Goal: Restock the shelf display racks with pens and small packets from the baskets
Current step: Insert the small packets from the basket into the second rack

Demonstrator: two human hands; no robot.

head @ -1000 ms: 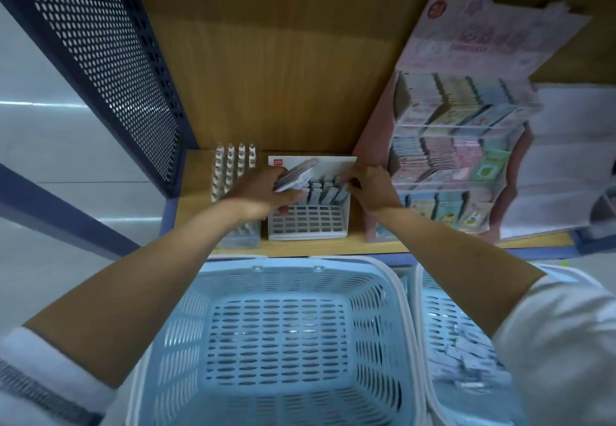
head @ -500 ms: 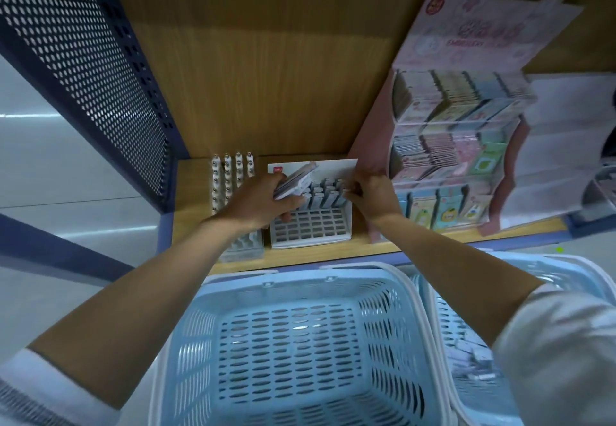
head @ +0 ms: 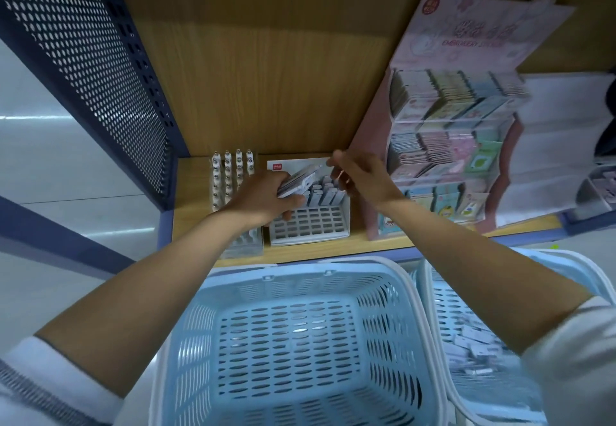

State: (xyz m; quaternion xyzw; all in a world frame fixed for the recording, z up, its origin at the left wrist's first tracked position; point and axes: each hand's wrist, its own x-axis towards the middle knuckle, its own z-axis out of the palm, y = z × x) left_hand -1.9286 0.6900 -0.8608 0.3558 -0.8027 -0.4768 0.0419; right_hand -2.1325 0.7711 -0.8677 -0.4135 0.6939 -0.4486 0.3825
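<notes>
Wood-grain shelf (head: 196,198) w/ a matching wood back panel (head: 266,75) filled 12 o'clock. A dark blue perforated side panel (head: 86,58) ran up at 10 o'clock, w/ pale glossy floor (head: 50,158) beyond it at 9. On the shelf, L to R: a clear pen stand (head: 245,242) w/ rows of white pens (head: 231,172) upright, a white slotted rack (head: 310,227) just beside it, then a pink tiered sticker display (head: 446,132) at 2 o'clock, tiers packed w/ small colourful packs. Two pale blue baskets sat below the shelf edge: the near basket (head: 293,264) at 6 o'clock, and the second basket (head: 430,295) touching it at 4 o'clock, w/ loose packets (head: 473,349), grey-white, in its bottom. Task item: a fanned stack of packets (head: 298,180), slim and grey-white, gripped in the L hand (head: 263,200) above the rack's left rear, fingers curled round it. Shelved packets (head: 326,192) stood upright in the rack's back rows. R hand (head: 365,177) hovered just right of the stack, forefinger reaching toward the top packet's end; too blurred to tell if it pinched anything.
</notes>
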